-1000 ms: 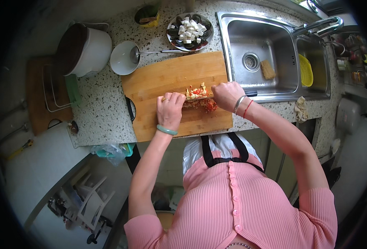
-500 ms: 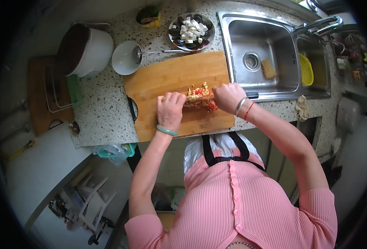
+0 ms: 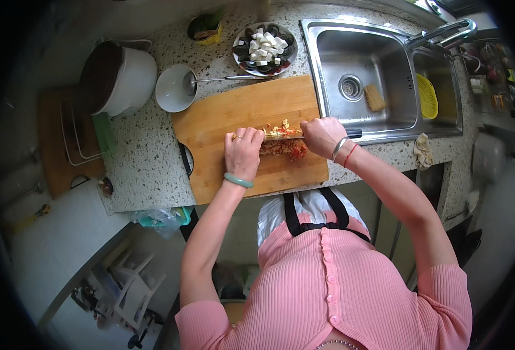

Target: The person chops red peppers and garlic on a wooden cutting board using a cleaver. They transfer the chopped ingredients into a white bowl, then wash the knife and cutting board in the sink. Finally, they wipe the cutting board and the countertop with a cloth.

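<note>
Over the wooden cutting board point(image 3: 219, 119), a knife point(image 3: 283, 138) lies crosswise, its blade in a heap of finely chopped red and pale yellow food point(image 3: 293, 150). My right hand point(image 3: 322, 135) is closed round the knife at its handle side, and the black handle end sticks out to the right. At the blade's other end, the fingers of my left hand point(image 3: 244, 153) are bent and press on the tip; the exact hold is partly hidden. Chopped bits lie on both sides of the blade.
Behind the board are a white bowl point(image 3: 173, 99) with a ladle point(image 3: 228, 77) and a plate point(image 3: 243, 58) of dark pieces and white cubes. A steel sink point(image 3: 333, 70) adjoins on the right, near a crumpled cloth point(image 3: 422, 151). A white pot point(image 3: 130, 79) stands left.
Both hands stay on the knife. My left hand has shifted slightly right, and the blade now lies with more of the chopped heap on its near side.
</note>
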Available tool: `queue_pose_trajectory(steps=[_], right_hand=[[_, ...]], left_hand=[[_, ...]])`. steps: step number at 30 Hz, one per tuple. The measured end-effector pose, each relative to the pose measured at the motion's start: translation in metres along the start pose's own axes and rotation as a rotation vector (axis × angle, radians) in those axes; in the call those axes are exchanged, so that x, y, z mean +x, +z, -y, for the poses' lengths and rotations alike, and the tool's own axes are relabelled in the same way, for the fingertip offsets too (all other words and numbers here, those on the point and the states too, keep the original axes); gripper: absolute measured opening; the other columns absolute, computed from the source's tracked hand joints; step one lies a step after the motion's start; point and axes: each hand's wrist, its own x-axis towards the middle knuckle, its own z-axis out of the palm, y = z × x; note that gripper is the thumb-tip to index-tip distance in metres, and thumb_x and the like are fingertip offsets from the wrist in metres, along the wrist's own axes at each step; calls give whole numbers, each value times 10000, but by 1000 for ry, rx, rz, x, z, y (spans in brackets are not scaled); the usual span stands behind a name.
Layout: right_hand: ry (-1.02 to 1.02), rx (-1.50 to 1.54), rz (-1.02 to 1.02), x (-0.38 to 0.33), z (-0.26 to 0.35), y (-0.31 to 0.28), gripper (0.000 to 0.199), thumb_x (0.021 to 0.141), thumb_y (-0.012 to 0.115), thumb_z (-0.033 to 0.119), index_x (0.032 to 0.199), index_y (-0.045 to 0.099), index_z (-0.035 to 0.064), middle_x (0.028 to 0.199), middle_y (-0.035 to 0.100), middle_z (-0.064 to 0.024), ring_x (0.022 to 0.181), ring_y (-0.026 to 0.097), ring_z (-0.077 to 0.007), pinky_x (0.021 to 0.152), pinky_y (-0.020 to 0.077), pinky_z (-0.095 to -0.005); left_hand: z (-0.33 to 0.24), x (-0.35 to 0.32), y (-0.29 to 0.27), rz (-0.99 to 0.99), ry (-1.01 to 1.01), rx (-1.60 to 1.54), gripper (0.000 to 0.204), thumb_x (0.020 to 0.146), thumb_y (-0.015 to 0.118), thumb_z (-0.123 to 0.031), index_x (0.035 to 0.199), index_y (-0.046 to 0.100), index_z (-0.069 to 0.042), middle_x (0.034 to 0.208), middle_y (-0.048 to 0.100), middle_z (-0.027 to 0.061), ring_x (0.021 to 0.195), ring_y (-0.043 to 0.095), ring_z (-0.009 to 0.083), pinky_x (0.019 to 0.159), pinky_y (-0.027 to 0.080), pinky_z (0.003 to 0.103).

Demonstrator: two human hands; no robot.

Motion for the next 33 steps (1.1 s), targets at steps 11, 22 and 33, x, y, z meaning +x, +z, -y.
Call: queue_pose_trajectory(steps=[11, 22, 33], right_hand=[[125, 81, 20, 15, -9, -8, 184, 834, 570, 187, 804, 691, 52, 792, 682, -187, 756, 680, -355, 654, 550, -428], [126, 104, 37, -2, 11, -17, 174, 795, 558, 144, 720, 679, 44, 766, 678, -204, 734, 683, -358, 640, 547, -432], [61, 67, -5, -2, 7, 2, 253, 844, 635, 322, 809, 636, 71, 691, 650, -169, 663, 660, -358, 585, 529, -447]], left_hand=[[23, 44, 12, -88, 176, -203, 39, 754, 566, -54, 760, 562, -92, 711, 542, 84, 717, 544, 290, 620, 409, 426], [14, 23, -10, 115, 92, -10, 130, 755, 604, -42, 844, 570, -131, 813, 559, 4, 829, 541, 195, 762, 378, 341], [14, 8, 4, 37, 99, -15, 167, 730, 607, -35, 860, 568, -132, 823, 560, 5, 831, 542, 199, 761, 379, 343]])
